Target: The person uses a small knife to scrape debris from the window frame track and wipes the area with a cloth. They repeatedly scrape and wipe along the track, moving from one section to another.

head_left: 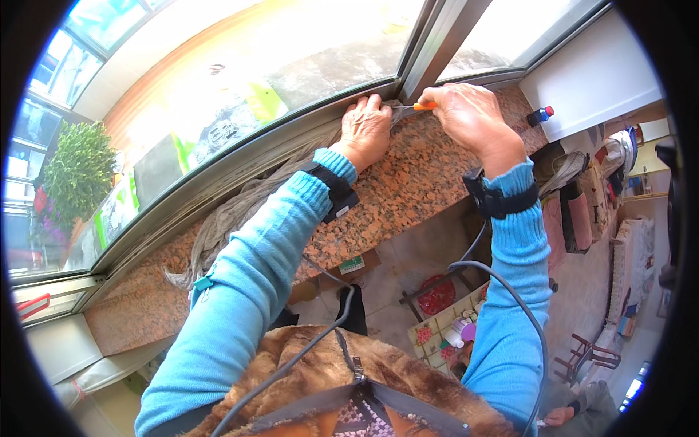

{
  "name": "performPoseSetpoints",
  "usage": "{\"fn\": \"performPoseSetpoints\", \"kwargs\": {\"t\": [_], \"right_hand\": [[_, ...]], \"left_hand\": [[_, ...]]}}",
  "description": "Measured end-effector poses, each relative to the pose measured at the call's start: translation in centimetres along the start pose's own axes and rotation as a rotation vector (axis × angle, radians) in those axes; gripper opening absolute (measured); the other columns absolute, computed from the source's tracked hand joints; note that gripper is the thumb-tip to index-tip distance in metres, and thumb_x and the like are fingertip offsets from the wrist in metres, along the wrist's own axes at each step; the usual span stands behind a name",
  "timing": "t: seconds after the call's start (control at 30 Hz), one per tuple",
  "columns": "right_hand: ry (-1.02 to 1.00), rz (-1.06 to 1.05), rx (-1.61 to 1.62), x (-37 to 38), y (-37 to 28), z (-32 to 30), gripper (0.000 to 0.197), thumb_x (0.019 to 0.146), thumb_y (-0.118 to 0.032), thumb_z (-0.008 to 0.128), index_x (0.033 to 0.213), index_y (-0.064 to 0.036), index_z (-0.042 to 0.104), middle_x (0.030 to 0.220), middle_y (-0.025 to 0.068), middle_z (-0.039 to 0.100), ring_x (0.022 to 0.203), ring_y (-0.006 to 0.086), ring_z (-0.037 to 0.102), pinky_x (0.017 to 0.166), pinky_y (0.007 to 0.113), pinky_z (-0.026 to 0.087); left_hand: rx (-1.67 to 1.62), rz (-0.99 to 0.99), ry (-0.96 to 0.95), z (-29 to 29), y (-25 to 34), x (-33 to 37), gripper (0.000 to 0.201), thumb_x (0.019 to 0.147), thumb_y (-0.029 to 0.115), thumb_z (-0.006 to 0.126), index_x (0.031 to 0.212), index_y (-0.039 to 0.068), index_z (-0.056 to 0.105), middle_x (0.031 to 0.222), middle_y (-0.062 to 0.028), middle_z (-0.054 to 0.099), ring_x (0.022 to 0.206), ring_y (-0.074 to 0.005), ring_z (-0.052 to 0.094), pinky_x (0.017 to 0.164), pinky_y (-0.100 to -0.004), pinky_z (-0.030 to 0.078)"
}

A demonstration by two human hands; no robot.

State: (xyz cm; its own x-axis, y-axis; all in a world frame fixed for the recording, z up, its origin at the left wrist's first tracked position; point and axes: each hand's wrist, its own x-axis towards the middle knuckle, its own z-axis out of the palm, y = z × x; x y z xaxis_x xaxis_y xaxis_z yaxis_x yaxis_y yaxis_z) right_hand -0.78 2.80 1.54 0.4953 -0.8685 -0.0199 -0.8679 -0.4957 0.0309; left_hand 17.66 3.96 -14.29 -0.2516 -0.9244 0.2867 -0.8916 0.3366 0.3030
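Note:
My right hand [472, 122] is closed around the orange handle of a screwdriver [425, 106]. Its thin metal shaft points left, toward the corner where the window track meets the upright frame. Close to the tip, my left hand [364, 132] has its fingers bent and pressed down on a grey cloth [244, 200] at the track. From there the rumpled cloth trails leftward along the speckled granite sill [393, 171]. A bit of cloth also shows by the screwdriver's tip. My left fingertips are partly hidden.
A metal window frame [429, 51] rises behind my hands. On the sill's right end stands a small dark bottle [540, 116] with a red cap. Beyond the glass is a green plant [78, 164]. Cables hang by both forearms. Another person's hand [559, 416] shows lower right, near a wooden stool [586, 357].

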Motion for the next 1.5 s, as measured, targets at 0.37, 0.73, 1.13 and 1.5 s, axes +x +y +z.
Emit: {"fn": "performPoseSetpoints", "kwargs": {"t": [0.37,0.73,1.13,1.5], "right_hand": [[-0.021,-0.027,-0.047,-1.0,-0.2,0.4,0.021,0.1,-0.018,0.062,0.114,-0.0174,0.077,0.106,0.0108,0.077,0.108,0.0312,0.073,0.093,0.044,0.055],[-0.207,0.041,-0.119,3.3,-1.4,-0.4,0.024,0.099,-0.017,0.062,0.116,-0.0146,0.079,0.11,0.0142,0.078,0.109,0.0329,0.074,0.098,0.044,0.056],[-0.062,0.008,-0.089,1.6,-1.1,1.0,0.021,0.1,-0.02,0.064,0.113,-0.0165,0.08,0.105,0.0124,0.078,0.107,0.0316,0.074,0.094,0.044,0.056],[-0.04,-0.037,-0.099,1.2,-3.0,1.5,0.02,0.098,-0.02,0.065,0.113,-0.0214,0.078,0.103,0.0099,0.079,0.104,0.03,0.075,0.087,0.045,0.059]], "left_hand": [[-0.051,-0.115,0.166,1.5,0.5,-0.7,0.029,0.085,0.005,0.066,0.113,0.006,0.069,0.119,-0.0157,0.066,0.114,-0.0382,0.061,0.098,-0.0483,0.052],[-0.038,-0.171,0.217,0.7,0.6,-1.0,0.022,0.089,0.01,0.065,0.111,0.008,0.07,0.106,-0.0161,0.068,0.105,-0.0359,0.065,0.094,-0.0488,0.05],[-0.038,0.057,0.152,0.9,-1.1,-1.0,0.034,0.087,0.002,0.065,0.12,0.007,0.073,0.115,-0.0122,0.063,0.113,-0.0338,0.061,0.097,-0.0463,0.052],[0.086,0.098,0.067,-1.5,-2.7,-3.1,0.022,0.079,0.002,0.069,0.101,0.005,0.068,0.109,-0.013,0.059,0.11,-0.0326,0.063,0.091,-0.0458,0.053]]}}
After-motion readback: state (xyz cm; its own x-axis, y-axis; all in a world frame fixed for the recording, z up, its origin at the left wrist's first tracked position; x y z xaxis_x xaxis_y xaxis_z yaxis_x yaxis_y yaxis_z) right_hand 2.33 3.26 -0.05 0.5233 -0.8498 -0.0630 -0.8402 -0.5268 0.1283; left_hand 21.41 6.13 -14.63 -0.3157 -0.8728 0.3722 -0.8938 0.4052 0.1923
